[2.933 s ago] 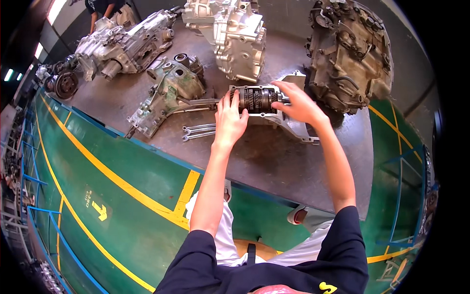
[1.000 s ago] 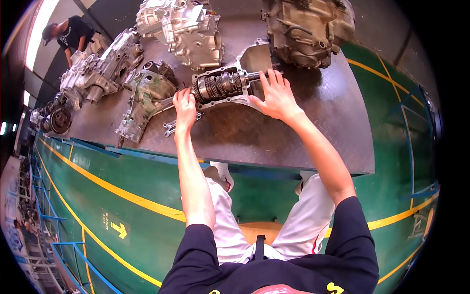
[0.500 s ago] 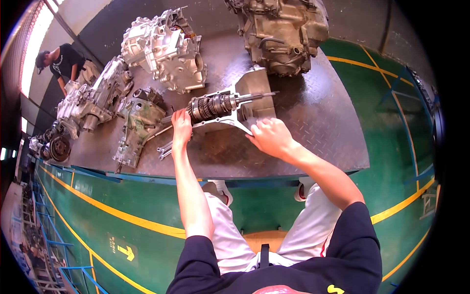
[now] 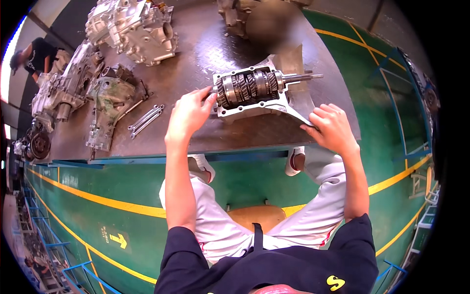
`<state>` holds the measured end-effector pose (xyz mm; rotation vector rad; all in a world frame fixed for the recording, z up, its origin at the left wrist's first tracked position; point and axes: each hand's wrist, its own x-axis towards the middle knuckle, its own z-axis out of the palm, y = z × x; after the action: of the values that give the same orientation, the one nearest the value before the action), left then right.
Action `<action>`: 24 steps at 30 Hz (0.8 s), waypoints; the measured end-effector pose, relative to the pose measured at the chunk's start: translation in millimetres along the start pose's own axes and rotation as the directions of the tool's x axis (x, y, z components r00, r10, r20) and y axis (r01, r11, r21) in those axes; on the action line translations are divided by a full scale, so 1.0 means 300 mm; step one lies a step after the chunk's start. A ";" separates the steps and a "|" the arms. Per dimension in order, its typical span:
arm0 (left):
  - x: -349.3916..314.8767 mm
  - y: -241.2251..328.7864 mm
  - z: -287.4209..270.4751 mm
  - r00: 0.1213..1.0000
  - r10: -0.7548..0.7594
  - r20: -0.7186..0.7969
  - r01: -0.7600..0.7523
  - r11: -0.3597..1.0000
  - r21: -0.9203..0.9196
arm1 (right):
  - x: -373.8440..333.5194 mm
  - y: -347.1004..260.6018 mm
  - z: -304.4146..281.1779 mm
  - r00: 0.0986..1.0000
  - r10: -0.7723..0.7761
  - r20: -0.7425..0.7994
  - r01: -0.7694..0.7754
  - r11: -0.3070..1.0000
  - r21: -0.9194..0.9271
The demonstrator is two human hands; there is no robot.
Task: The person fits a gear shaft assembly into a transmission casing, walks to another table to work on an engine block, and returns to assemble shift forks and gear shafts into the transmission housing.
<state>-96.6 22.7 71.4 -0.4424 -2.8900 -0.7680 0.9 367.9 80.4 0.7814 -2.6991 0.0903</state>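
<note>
On the metal-topped workbench lies an open gearbox housing, a silver half-shell with a flared right end. A gear cluster sits exposed inside it, and its shaft juts out to the right. My left hand is closed at the housing's left end, thumb and fingers pinching what appears to be the shaft end there; the fingers partly hide it. My right hand grips the near corner of the flared end, fingers curled over and thumb below.
Several wrenches lie left of my left hand. Beyond them are a greenish housing, a silver transmission case and a larger one. A dark transmission stands at the back. Another person is at the far left.
The gearbox housing has moved right, away from the greenish housing, with both hands on it. The wrenches, partly covered before, now show fully. The view has shifted too.
</note>
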 end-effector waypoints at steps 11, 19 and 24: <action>-0.071 -0.088 0.053 0.997 0.070 0.015 -0.071 0.971 0.229 | -0.065 0.142 -0.003 0.916 0.300 -0.268 -0.337 0.936 -0.103; -0.170 0.074 0.024 0.964 -0.113 0.242 0.092 0.991 0.096 | -0.074 0.219 0.033 0.869 0.449 -0.209 -0.454 0.891 0.026; -0.131 0.055 0.001 0.963 0.025 0.267 -0.025 1.000 -0.003 | -0.053 0.207 0.006 0.848 0.508 -0.148 -0.495 0.861 0.120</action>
<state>-54.2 26.6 71.6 -0.6265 -3.1239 -0.7572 -19.9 428.3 75.2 0.0543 -2.6677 0.3700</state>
